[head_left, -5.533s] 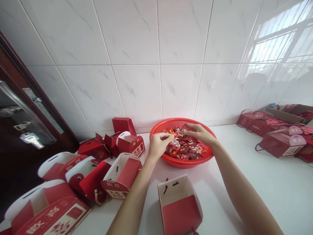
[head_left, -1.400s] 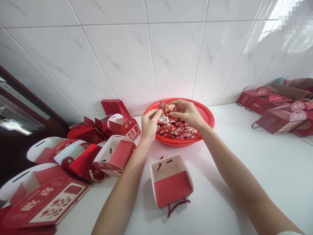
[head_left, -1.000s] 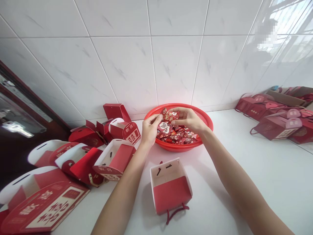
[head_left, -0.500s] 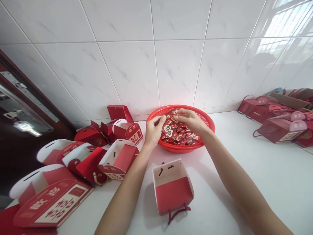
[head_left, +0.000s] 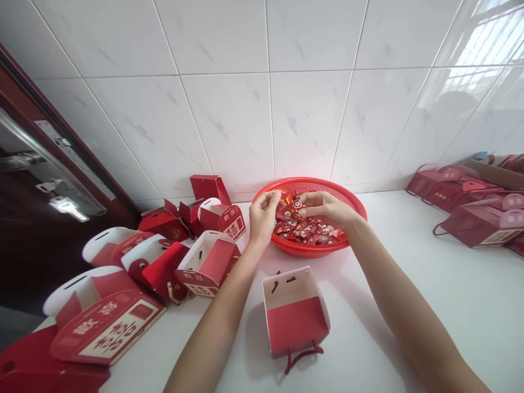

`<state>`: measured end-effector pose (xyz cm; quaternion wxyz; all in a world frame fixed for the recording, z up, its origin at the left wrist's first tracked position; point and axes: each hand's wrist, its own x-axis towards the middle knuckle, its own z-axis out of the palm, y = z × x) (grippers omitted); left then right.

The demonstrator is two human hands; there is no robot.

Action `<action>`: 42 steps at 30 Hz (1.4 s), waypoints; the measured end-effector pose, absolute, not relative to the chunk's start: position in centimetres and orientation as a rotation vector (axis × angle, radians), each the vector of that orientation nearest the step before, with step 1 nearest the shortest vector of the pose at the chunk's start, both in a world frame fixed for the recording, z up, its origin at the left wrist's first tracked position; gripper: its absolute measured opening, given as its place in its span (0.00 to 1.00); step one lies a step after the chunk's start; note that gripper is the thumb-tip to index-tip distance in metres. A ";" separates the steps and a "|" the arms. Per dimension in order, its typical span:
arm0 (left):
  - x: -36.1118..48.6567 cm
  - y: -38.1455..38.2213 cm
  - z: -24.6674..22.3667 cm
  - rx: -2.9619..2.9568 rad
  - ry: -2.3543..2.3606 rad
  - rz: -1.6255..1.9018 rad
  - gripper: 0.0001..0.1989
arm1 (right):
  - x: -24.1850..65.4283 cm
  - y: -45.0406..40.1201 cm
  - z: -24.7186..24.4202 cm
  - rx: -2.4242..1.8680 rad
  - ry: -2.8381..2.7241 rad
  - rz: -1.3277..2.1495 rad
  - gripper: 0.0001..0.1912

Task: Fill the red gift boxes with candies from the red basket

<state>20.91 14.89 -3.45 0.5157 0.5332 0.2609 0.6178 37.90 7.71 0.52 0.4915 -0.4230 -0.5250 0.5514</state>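
Left hand (head_left: 264,215): over the left rim of the basket, fingers bent narrow towards the thumb; a red wrapper shows just beneath the tips, but whether they grip it I cannot tell.
Right hand (head_left: 327,210): reaching in over the basket, thumb and forefinger a small way apart with a candy (head_left: 297,204) between their tips; such a light pinch at the edge probably leaves most of the wrapper uncovered.
Hands together: facing each other, close but apart, likely so that both can work on the same patch of candies.
Candies (head_left: 311,232): heaped loose in the basket, below both hands.
Basket (head_left: 303,252): on the counter (head_left: 380,338), near the wall (head_left: 303,125), straight ahead of the person; its raised sides presumably keep the heap from spreading.
Box (head_left: 297,325): between the forearms, nearer the person than the basket, its pale inside showing from above; the place seems chosen for easy reach by either hand.
Cord (head_left: 303,356): on the near side of the box, lying outside, so it does not cross the opening.
Left boxes (head_left: 118,327): grouped beside the left arm, several with tops apart; set there, I judge, to leave the arms room.
Right boxes (head_left: 478,224): clustered well apart from the right hand, by a carton (head_left: 497,173), apparently as a separate group.
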 end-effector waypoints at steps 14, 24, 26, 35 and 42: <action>20.3 14.6 -2.6 1.234 0.553 1.327 0.17 | 37.7 8.1 0.5 -0.986 -1.025 1.141 0.12; 20.3 14.8 -2.5 1.340 0.514 1.163 0.11 | 36.4 7.9 0.9 -1.018 -1.064 1.152 0.13; 20.4 14.7 -2.5 1.359 0.504 1.159 0.14 | 36.4 7.9 0.8 -1.053 -1.098 1.134 0.13; 20.2 14.3 -2.3 1.392 0.465 1.089 0.24 | 35.2 7.9 0.1 -1.018 -1.168 1.010 0.18; 20.6 14.0 -2.0 1.212 0.504 1.189 0.20 | 35.3 8.4 0.0 -1.182 -1.304 0.784 0.21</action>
